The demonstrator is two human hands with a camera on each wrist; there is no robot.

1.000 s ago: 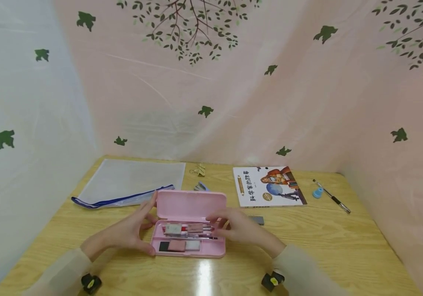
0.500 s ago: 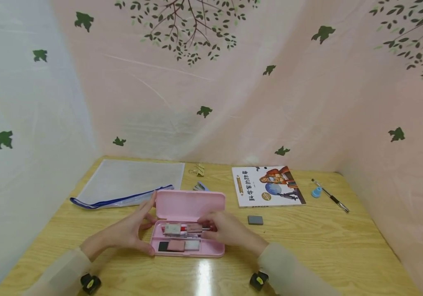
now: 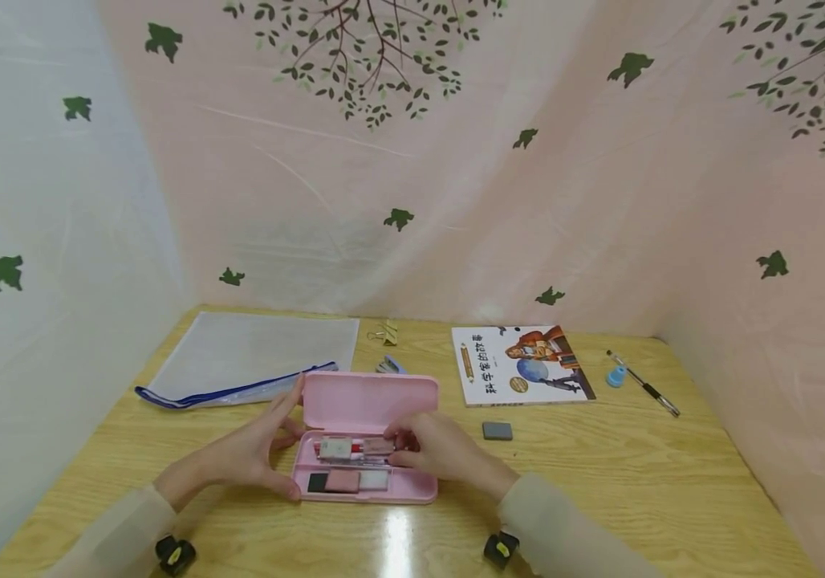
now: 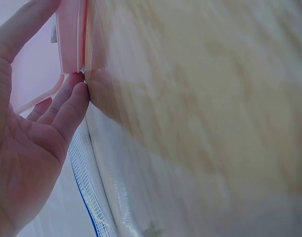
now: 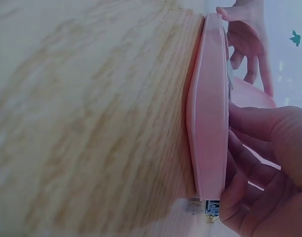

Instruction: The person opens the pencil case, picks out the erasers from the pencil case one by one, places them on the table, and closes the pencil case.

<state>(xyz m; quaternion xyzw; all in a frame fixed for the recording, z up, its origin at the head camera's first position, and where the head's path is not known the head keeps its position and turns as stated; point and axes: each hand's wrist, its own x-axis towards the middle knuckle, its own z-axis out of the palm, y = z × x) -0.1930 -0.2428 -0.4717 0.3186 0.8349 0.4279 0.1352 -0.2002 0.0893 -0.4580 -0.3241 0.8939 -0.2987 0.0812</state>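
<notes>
An open pink pencil case (image 3: 412, 490) lies on the wooden table (image 3: 636, 482), its lid (image 3: 371, 401) tipped up at the back. Pens and small erasers fill its tray. My left hand (image 3: 257, 449) brackets the case's left end, thumb at the front corner, straight fingers against the lid's edge. In the left wrist view that left hand (image 4: 37, 123) touches the case (image 4: 69, 39) with its fingertips. My right hand (image 3: 430, 449) reaches into the tray's right end, fingers curled on the pens' ends. In the right wrist view the right hand (image 5: 259, 163) curls over the case rim (image 5: 210, 123).
A mesh zip pouch (image 3: 254, 353) lies at the back left, a binder clip (image 3: 386, 332) behind the case. A picture book (image 3: 521, 364), a grey eraser (image 3: 497, 431), a blue cap-like piece (image 3: 616, 376) and a pen (image 3: 644, 384) lie to the right. Curtain walls close three sides.
My right hand has moved left from beside the grey eraser into the case's right end and curled on the pens. The left hand has not moved.
</notes>
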